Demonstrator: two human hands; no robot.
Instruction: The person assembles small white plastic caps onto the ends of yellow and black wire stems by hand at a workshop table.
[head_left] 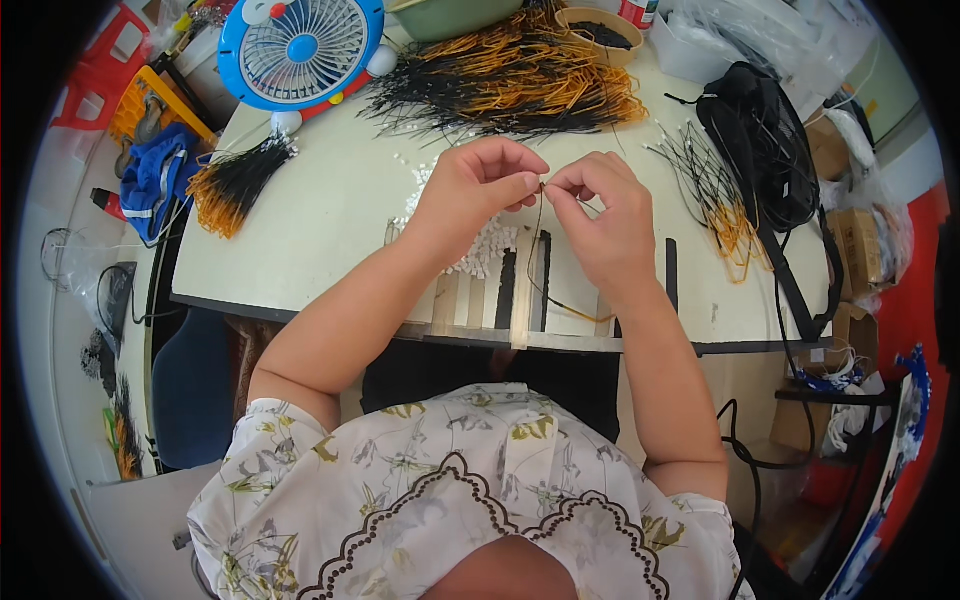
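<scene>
My left hand and my right hand meet above the white table, fingertips pinched together around the upper end of a thin black-and-orange wire. The wire hangs down from the fingers and curls toward the table's near edge. Just under my left hand lies a heap of small white plastic pieces. What sits at the pinch point is too small to make out.
A big pile of black-and-orange wires covers the far side, a smaller bundle lies left, loose wires right. A blue desk fan, a brown bowl, a black fan and taped strips surround them.
</scene>
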